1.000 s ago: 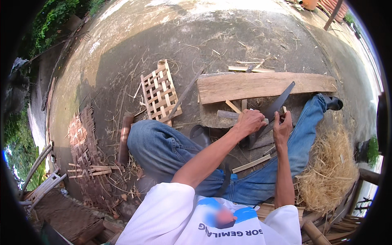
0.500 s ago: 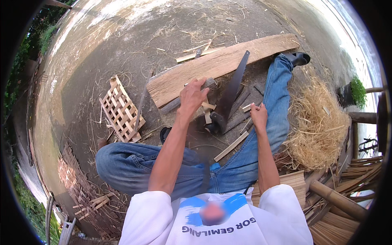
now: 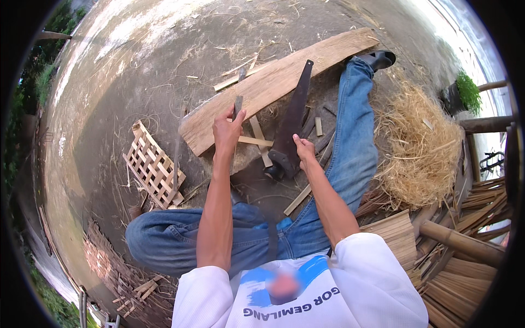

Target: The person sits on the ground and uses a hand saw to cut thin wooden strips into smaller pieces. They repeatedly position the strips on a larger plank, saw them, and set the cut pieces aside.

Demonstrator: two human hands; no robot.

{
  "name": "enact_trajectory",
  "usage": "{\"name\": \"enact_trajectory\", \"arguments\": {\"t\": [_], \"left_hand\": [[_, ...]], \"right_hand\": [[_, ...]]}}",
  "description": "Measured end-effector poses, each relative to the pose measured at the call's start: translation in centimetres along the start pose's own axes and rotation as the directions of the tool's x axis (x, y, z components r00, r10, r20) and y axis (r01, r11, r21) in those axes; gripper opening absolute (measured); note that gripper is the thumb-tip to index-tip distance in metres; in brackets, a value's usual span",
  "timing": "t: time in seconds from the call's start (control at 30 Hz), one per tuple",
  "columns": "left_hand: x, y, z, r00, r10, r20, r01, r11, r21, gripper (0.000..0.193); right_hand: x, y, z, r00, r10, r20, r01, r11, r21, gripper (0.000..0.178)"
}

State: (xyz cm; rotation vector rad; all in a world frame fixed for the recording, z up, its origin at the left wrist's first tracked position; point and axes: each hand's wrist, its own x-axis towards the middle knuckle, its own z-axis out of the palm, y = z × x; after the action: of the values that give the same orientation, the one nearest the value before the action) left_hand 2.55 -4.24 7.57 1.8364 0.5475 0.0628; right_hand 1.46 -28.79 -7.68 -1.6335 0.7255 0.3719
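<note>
My left hand [image 3: 227,131] is closed around a flat grey bar [image 3: 238,104], held upright at the near edge of a long wooden plank [image 3: 284,68]. Just right of that hand, two pale wood strips [image 3: 256,141] cross each other. A handsaw [image 3: 291,117] with a dark blade and handle lies between my hands. At the blade's right edge is my right hand [image 3: 305,148], its fingers curled; anything inside them is hidden. A small wood block [image 3: 318,126] rests on the ground just beyond this hand.
A woven lattice panel [image 3: 156,167] lies to the left. Beside my outstretched right leg [image 3: 353,136] is a heap of straw-like shavings [image 3: 418,142]. Bamboo poles [image 3: 462,240] and bundled strips stand at the right. A long pale strip [image 3: 298,200] lies near my thigh.
My left hand has raised the grey bar from lying at the plank to upright. My right hand has let go of the small wood block and moved left to the saw blade.
</note>
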Motion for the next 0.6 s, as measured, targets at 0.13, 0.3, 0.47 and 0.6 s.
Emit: {"name": "enact_trajectory", "arguments": {"t": [0.13, 0.3, 0.47, 0.6], "left_hand": [[0.1, -0.1, -0.2, 0.997, -0.071, -0.006, 0.069, 0.981, -0.18, 0.059], [-0.3, -0.6, 1.7, 0.996, -0.087, 0.027, 0.091, 0.97, -0.227, 0.06], [-1.5, -1.3, 4.8, 0.895, 0.425, -0.136, -0.348, 0.855, 0.384, 0.06], [-3.0, -0.7, 7.1, 0.864, 0.502, 0.033, -0.468, 0.777, 0.422, 0.035]], "right_hand": [[0.0, 0.3, -2.0, 0.978, -0.121, -0.172, 0.132, 0.99, 0.052, 0.037], [0.3, 0.3, -4.2, 0.879, -0.233, -0.416, 0.231, 0.971, -0.058, 0.036], [1.1, 0.3, -4.4, 0.784, -0.312, -0.537, 0.314, 0.945, -0.09, 0.037], [2.9, 1.8, -5.3, 0.666, -0.383, -0.64, 0.313, 0.922, -0.227, 0.04]]}}
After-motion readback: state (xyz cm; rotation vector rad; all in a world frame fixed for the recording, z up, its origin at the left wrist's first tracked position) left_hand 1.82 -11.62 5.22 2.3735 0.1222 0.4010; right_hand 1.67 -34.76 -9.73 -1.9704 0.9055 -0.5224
